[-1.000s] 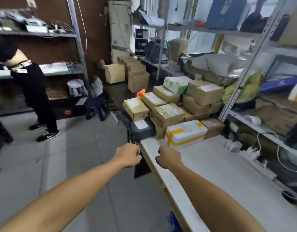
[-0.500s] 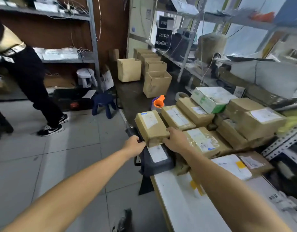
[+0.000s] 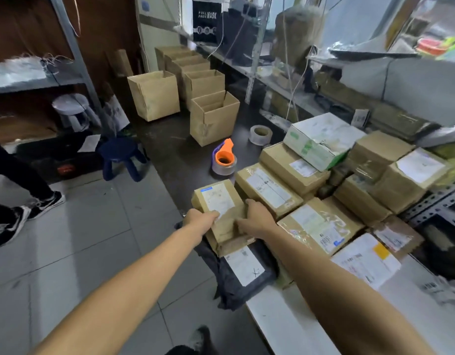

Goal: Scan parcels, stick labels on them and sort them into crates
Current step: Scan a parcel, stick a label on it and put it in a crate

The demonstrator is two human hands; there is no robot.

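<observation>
Crowded tabletop point(image 3: 285, 311) of stacked parcels; left hand point(image 3: 199, 221) and right hand point(image 3: 257, 217) gripping opposite sides of small brown parcel point(image 3: 220, 208) above black mailer bag point(image 3: 243, 274).

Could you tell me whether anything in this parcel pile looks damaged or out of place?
Yes: the white and green box on top of the pile looks crushed, its near edge dented and torn. The dark mailer bag also droops over the end of the white table, partly unsupported.

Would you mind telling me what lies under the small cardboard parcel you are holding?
Under the small cardboard parcel, a dark grey poly mailer with a white label pokes out toward you; its far end is covered.
</observation>
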